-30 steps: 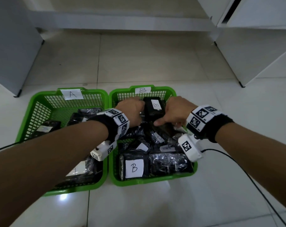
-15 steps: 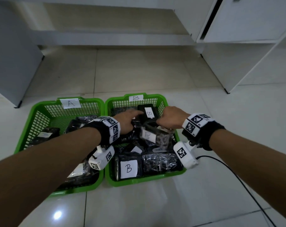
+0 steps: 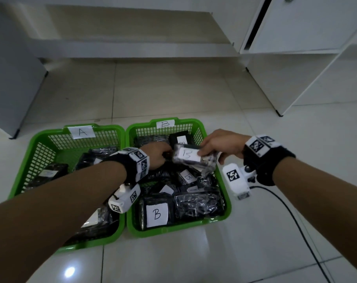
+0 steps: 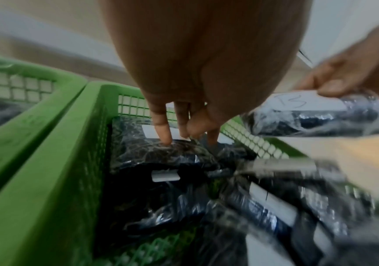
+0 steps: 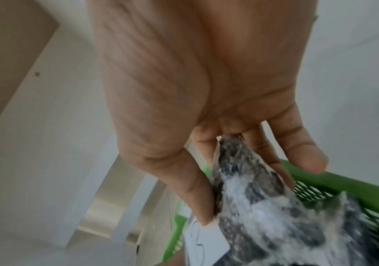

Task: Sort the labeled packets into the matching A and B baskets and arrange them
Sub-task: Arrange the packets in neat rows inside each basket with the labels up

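Sorting looks mostly done. One clear-wrapped black packet labelled B point(image 3: 190, 158) is pinched by the right hand point(image 3: 220, 144) over the green mesh plastic basket marked B point(image 3: 224, 193); packets beneath the left hand point(image 3: 156, 154) are pressed with straight fingers. Arranging is left.

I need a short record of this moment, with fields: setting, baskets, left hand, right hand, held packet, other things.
setting: white tiled floor, seen from the head camera
baskets: green A basket on the left, green B basket beside it on the right, both holding dark wrapped packets
left hand: inside the B basket, fingertips pressing on a packet at its far end
right hand: grips one packet above the B basket
held packet: marked B, lifted clear of the pile
other things: black cable on the floor at right
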